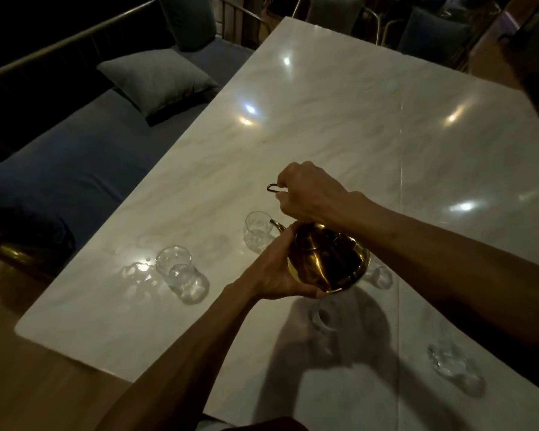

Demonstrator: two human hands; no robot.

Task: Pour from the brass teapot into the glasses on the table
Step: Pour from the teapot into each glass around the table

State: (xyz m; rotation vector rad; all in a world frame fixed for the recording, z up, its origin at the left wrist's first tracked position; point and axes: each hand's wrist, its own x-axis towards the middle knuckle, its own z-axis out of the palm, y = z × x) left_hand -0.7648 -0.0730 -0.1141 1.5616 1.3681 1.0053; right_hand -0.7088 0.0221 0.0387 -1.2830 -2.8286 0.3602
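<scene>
The brass teapot (327,259) is held in the air over the white marble table (339,126), tilted with its curved spout toward a clear glass (257,230) just left of it. My right hand (308,192) grips the teapot's handle from above. My left hand (273,270) cups the pot's lower side. A second glass (179,270) stands further left with some water in it. Another glass (378,275) is partly hidden behind the pot. Two more glasses (322,317) (448,363) lie in shadow nearer me.
A dark blue bench (75,157) with a grey cushion (156,79) runs along the table's left side. Chairs (430,32) stand beyond the far edge. A wooden surface (28,368) lies at the near left corner.
</scene>
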